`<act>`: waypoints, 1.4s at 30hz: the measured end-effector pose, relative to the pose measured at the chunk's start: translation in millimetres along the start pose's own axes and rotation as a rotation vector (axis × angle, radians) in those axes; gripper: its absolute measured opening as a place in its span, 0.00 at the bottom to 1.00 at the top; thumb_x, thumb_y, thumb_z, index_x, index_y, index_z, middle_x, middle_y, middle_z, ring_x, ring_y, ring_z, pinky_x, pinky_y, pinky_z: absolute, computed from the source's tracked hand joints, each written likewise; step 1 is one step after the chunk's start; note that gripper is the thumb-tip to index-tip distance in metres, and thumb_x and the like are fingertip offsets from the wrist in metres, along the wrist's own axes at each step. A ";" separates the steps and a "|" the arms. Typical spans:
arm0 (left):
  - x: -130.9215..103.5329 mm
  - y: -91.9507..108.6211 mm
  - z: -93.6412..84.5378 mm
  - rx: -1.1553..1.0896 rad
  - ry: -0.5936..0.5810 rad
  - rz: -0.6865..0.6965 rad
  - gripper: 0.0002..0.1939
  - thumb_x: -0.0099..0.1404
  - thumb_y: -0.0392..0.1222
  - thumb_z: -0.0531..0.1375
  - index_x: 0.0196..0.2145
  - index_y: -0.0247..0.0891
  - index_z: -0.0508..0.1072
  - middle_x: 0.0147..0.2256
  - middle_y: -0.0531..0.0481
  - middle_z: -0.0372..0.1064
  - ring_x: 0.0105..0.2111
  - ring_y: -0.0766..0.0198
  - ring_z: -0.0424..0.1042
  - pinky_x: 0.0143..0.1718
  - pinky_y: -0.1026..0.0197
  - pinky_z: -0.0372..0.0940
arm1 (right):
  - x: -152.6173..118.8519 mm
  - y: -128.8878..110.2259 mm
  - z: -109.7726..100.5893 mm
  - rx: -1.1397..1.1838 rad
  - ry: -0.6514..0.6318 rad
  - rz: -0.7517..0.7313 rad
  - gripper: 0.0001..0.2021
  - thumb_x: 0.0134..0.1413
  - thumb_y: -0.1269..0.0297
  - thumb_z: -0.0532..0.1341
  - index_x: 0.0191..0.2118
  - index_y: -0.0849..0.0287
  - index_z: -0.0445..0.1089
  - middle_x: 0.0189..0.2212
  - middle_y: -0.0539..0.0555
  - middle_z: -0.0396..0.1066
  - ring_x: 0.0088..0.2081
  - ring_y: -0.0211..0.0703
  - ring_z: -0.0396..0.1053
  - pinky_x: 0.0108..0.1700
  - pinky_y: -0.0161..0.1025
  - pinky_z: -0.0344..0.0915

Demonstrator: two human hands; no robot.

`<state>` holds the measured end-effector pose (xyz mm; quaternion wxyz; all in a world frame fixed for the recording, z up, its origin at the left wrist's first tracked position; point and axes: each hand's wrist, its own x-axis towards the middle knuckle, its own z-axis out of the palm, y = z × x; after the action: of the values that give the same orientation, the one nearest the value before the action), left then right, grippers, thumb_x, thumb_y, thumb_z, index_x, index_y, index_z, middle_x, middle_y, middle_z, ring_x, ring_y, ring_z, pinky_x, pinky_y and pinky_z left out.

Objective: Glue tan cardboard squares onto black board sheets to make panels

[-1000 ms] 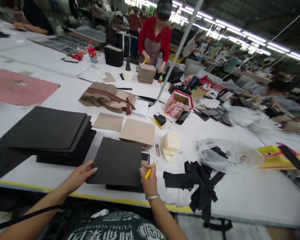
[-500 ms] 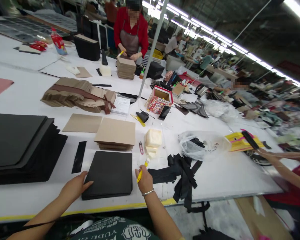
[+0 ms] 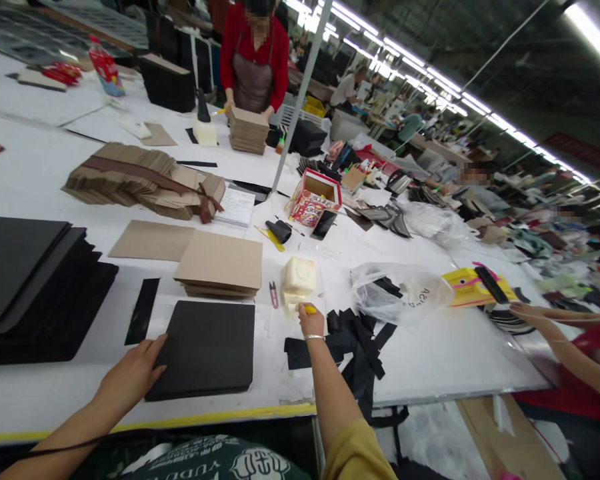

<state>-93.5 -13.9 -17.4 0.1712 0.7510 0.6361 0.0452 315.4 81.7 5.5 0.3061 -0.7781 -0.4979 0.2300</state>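
Observation:
A squared stack of black sheets (image 3: pixel 205 347) lies near the table's front edge. My left hand (image 3: pixel 137 367) rests at its left side, thumb and fingers apart, touching the edge. My right hand (image 3: pixel 311 321) is closed around a yellow-handled brush (image 3: pixel 307 309), whose tip is at the foot of a cream-coloured glue container (image 3: pixel 300 277). Pink snips (image 3: pixel 273 295) lie left of the container. Behind the black stack is a pile of tan boards (image 3: pixel 223 260). One black strip (image 3: pixel 143 311) lies left of the stack.
A tall black stack (image 3: pixel 20 280) stands at left, black strips (image 3: pixel 365 343) at right. A plastic bag (image 3: pixel 400 293), a red box (image 3: pixel 315 197) and a metal pole (image 3: pixel 303 93) are farther off. Across the table a person in red works; another person's arms reach in from the right.
My right hand has moved forward from beside the black stack to the glue container, with the brush in it. My left hand stays at the stack's left edge. The whole view has shifted slightly.

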 end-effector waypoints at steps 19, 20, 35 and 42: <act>-6.8 63.9 14.4 0.183 -0.063 0.580 0.17 0.61 0.35 0.51 0.49 0.37 0.63 0.49 0.43 0.62 0.48 0.56 0.59 0.45 0.55 0.54 | -31.7 -12.7 -12.8 0.351 0.070 0.212 0.17 0.45 0.53 0.57 0.37 0.61 0.67 0.25 0.54 0.71 0.24 0.42 0.70 0.28 0.39 0.69; -8.8 65.3 13.7 0.195 -0.052 0.576 0.17 0.62 0.34 0.50 0.49 0.36 0.63 0.49 0.42 0.62 0.47 0.57 0.59 0.44 0.55 0.54 | -30.6 -12.4 -10.5 0.384 0.093 0.272 0.16 0.44 0.54 0.58 0.35 0.61 0.66 0.23 0.53 0.70 0.22 0.41 0.70 0.27 0.39 0.69; -36.1 53.6 32.9 0.133 0.029 0.635 0.19 0.63 0.37 0.48 0.52 0.31 0.60 0.53 0.38 0.58 0.53 0.52 0.55 0.49 0.51 0.51 | -138.8 -149.6 88.8 0.274 -0.686 -0.417 0.12 0.51 0.56 0.55 0.33 0.58 0.70 0.26 0.51 0.71 0.24 0.37 0.67 0.28 0.33 0.64; -31.8 51.7 40.4 0.051 0.084 0.630 0.18 0.61 0.36 0.50 0.50 0.31 0.62 0.48 0.39 0.64 0.49 0.55 0.59 0.49 0.52 0.51 | -142.6 -172.1 116.2 0.147 -0.867 -0.657 0.12 0.52 0.60 0.52 0.32 0.56 0.71 0.30 0.49 0.72 0.32 0.35 0.69 0.36 0.31 0.64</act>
<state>-39.2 -59.7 -34.2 0.1033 0.9126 0.3798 0.1109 72.4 34.4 52.3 0.1821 -0.3922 -0.7777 0.4562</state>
